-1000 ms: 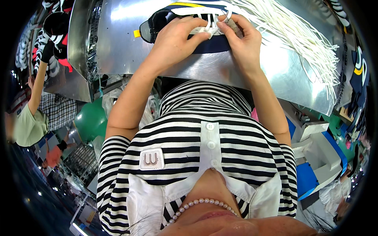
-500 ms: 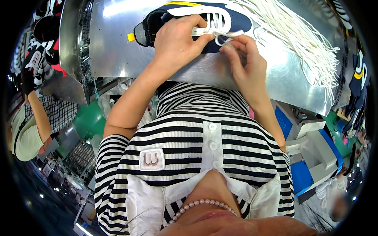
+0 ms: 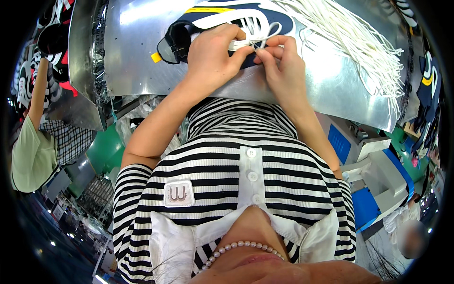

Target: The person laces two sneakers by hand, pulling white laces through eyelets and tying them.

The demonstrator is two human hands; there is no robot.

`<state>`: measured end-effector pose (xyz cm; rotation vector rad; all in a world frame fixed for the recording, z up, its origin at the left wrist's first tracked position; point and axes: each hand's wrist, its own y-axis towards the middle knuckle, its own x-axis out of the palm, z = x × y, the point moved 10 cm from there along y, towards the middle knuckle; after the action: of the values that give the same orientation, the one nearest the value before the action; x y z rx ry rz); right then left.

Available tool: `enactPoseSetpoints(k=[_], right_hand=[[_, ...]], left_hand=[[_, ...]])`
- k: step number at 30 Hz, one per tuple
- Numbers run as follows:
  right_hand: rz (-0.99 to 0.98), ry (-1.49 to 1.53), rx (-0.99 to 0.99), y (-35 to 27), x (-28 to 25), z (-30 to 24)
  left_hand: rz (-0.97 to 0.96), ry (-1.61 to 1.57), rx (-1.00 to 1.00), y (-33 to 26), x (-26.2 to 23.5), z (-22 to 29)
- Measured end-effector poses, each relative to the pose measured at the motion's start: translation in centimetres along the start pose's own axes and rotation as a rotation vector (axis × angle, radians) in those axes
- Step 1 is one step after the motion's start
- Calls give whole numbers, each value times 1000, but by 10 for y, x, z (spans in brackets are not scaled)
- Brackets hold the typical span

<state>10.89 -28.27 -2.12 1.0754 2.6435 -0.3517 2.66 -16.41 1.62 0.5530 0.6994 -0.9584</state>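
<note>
Two hands meet over a dark navy shoe upper (image 3: pixel 227 21) that lies flat on the far part of a shiny metal worktable (image 3: pixel 137 52). We note the left hand (image 3: pixel 210 59) resting on the near edge of the upper, fingers curled and thumb pressed down, closed on a white lace (image 3: pixel 246 43) where it crosses the piece. The right hand (image 3: pixel 281 64) sits just beside it, touching it at the fingertips; its thumb and forefinger are pinched together on the same lace. A loop of that lace rises just beyond the two hands, over the white stripe of the upper. Exactly which part of the lace each finger grips we cannot tell, since the knuckles hide it.

A small yellow tag (image 3: pixel 156 57) sticks out at the left end of the upper. To the right, a loose bundle of white laces (image 3: pixel 359 42) fans across the table, near the right hand but apart from it.

Near us, a black and white striped shirt (image 3: pixel 227 180) with white buttons and a pearl necklace (image 3: pixel 236 248) fill the lower view. At far left, another person's arm (image 3: pixel 39 90) in a pale green sleeve reaches upward. Blue and white equipment (image 3: pixel 378 175) stands at right, below the table edge.
</note>
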Motion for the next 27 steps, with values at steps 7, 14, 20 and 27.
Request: enactPoseSetpoints(k=[7, 14, 20, 27], right_hand=[[71, -59, -123, 10, 17, -8], [11, -351, -129, -35, -43, -10], [-133, -147, -601, -11, -22, -98], [-384, -690, -451, 19, 40, -71]], left_hand=[[-50, -160, 42, -10, -3, -6], [170, 214, 265, -32, -30, 19], [227, 273, 442, -40, -27, 43], [269, 254, 463, -47, -32, 38]])
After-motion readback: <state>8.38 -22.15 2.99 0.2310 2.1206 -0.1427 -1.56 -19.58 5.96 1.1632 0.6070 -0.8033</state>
